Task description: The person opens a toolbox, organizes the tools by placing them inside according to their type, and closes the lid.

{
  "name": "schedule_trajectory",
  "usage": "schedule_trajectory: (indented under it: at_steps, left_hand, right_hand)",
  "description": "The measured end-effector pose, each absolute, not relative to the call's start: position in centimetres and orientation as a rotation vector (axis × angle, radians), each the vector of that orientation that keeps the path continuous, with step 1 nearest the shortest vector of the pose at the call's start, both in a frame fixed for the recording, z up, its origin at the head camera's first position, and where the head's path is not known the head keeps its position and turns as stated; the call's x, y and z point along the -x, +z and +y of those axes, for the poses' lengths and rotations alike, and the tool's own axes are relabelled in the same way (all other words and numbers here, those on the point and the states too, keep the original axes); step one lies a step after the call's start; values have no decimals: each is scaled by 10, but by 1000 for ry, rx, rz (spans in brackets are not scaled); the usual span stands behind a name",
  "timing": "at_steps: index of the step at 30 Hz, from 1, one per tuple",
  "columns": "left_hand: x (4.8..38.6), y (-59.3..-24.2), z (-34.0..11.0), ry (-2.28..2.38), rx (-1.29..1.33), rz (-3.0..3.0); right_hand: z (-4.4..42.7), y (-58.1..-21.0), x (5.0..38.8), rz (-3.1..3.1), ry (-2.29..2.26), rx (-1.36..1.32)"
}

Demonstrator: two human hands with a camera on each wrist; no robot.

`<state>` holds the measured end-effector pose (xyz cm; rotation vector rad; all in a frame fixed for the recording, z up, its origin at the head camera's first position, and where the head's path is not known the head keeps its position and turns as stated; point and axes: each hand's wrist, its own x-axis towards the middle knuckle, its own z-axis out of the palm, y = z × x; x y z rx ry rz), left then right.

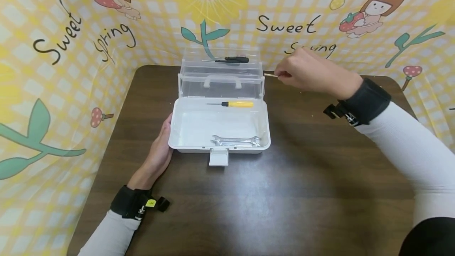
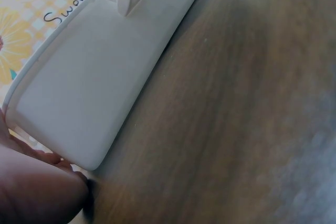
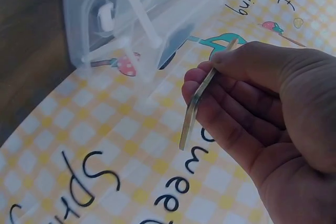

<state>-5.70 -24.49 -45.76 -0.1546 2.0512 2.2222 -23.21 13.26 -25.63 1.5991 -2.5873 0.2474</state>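
My left hand [image 1: 159, 147] rests against the left end of a white toolbox [image 1: 219, 151], with its fingers along the wall; in the left wrist view they are partly hidden behind the box. To the right of the raised clear lid, my right hand [image 1: 302, 70] pinches a slim, gold-coloured metal strip [image 3: 193, 100] between thumb and fingers. The strip has a bend partway along. Inside the box, a yellow-handled screwdriver [image 1: 239, 104] lies near the back, and metal wrenches [image 1: 236, 140] lie near the front. Black-handled screwdrivers [image 1: 236, 59] lie in the clear upper tray [image 1: 188, 68].
The toolbox stands toward the back of a dark wooden table [image 1: 302, 208], its front latch [image 1: 219, 158] hanging down. A yellow checked cloth [image 1: 149, 3] with printed drawings rises behind the table and along its sides.
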Motion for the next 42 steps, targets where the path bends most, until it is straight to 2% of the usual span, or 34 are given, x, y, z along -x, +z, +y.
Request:
schedule_trajectory:
  at_steps: [21, 42]
  left_hand:
    - [58, -456, -248, 2216, 140, 2057]
    - [57, -458, -246, 2227, 145, 2031]
  right_hand:
    - [52, -264, 277, -2603, 268, -1726]
    - [31, -295, 301, -2760, 339, -1730]
